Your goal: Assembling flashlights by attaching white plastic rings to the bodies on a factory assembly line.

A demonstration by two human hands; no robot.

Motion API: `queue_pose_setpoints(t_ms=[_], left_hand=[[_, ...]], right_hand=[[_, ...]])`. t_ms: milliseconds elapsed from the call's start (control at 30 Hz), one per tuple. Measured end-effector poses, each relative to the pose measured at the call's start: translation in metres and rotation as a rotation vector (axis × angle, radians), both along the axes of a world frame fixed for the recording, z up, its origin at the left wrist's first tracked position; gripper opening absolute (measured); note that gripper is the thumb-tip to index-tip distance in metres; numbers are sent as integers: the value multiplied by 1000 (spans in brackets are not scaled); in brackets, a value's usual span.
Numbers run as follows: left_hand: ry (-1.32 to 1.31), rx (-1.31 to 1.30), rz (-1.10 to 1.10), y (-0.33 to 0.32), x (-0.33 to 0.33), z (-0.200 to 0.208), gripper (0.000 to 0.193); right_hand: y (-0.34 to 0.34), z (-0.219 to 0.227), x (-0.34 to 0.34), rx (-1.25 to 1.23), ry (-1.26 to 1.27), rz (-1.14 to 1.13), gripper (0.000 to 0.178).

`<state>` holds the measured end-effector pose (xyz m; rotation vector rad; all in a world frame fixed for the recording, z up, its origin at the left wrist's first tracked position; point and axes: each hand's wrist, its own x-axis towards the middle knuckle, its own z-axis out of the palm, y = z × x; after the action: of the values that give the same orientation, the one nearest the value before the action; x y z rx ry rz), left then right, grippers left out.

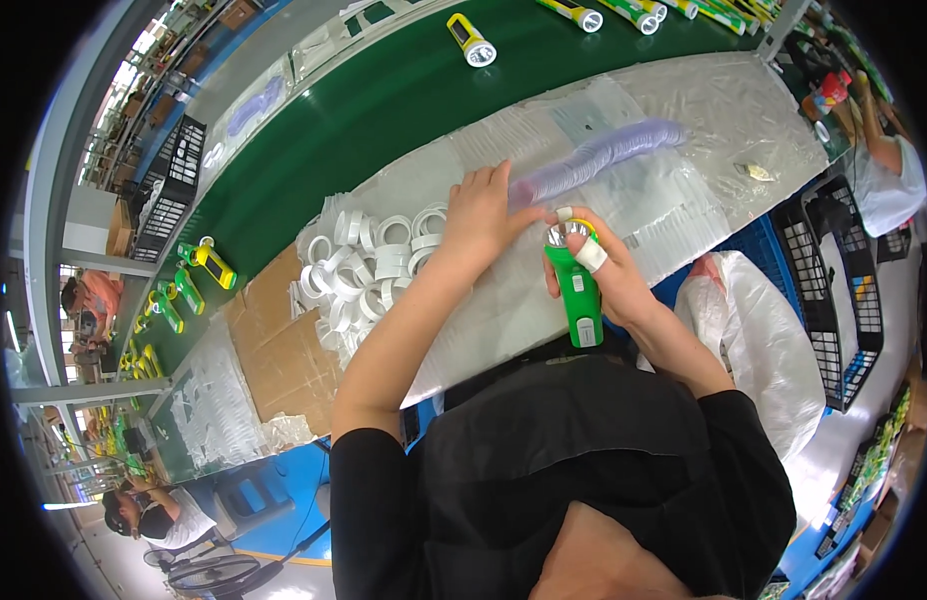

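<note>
My right hand (pixel 618 282) is closed around a green flashlight (pixel 581 300), its silvery head facing up and away from me. White tape wraps the thumb and a fingertip of that hand. Left of the flashlight, my left hand (pixel 484 215) has its fingers stretched out, with the thumb reaching toward the flashlight's head. Its fingers are beside the near end of a long row of thin, clear, purple-tinted discs (pixel 604 160), which lies slanting on the plastic-covered table. Below my left wrist sits a heap of white rings (pixel 369 262), partly hidden by my forearm.
Beyond the table runs a green conveyor belt (pixel 384 125) carrying a yellow flashlight (pixel 471 40) and several others. A cardboard sheet (pixel 281 345) lies at left. White sacks (pixel 759 335) and black crates (pixel 834 300) stand at right. Other people sit along the line.
</note>
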<state>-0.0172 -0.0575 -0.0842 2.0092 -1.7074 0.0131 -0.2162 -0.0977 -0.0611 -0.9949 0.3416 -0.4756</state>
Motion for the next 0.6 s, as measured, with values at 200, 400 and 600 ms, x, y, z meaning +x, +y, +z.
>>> queue_pose_setpoints(t_ms=[200,400,600], left_hand=[[119,-38,-91,1,14,-7,56],[460,-222,-283,48,-27,52,41],[238,-381,-338,77,-32,46,33]], right_hand=[[1,0,-5,-40,40,17,45],[1,10,0,-83,15,87,50],[13,9,16,-134,-8,236,58]])
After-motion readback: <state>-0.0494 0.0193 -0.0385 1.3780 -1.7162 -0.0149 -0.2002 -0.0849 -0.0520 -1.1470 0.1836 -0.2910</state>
